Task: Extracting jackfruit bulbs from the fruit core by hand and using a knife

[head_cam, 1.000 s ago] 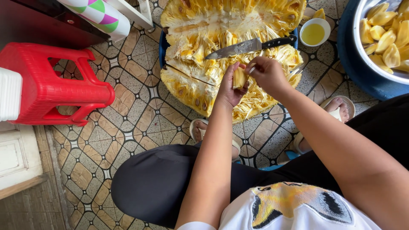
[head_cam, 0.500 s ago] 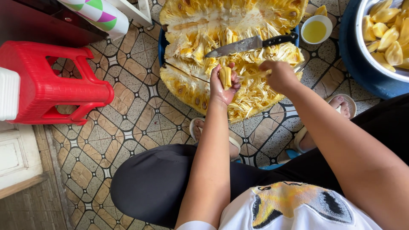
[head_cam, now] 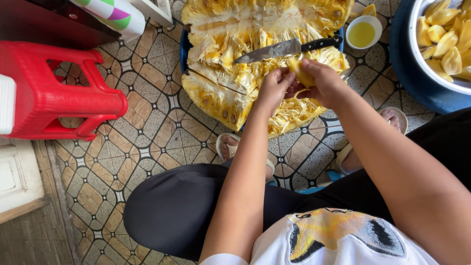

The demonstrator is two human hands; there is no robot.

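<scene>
A large cut-open yellow jackfruit [head_cam: 230,54] lies on a blue tray [head_cam: 184,46] on the tiled floor. A knife with a black handle [head_cam: 279,49] rests across the fruit. Just below the knife, my left hand [head_cam: 273,88] and my right hand [head_cam: 321,81] meet over the fruit. Together they hold a yellow jackfruit pod [head_cam: 300,71], pinched between the fingers of both hands.
A red plastic stool [head_cam: 54,93] stands at the left. A small white cup of yellow liquid [head_cam: 363,32] sits by the fruit. A metal bowl of peeled pods [head_cam: 441,44] rests on a blue basin [head_cam: 409,64] at the right. My sandalled feet [head_cam: 230,147] are below the tray.
My hands have shifted slightly right and closer together; the pod that my left hand held alone is now gripped by both hands.
</scene>
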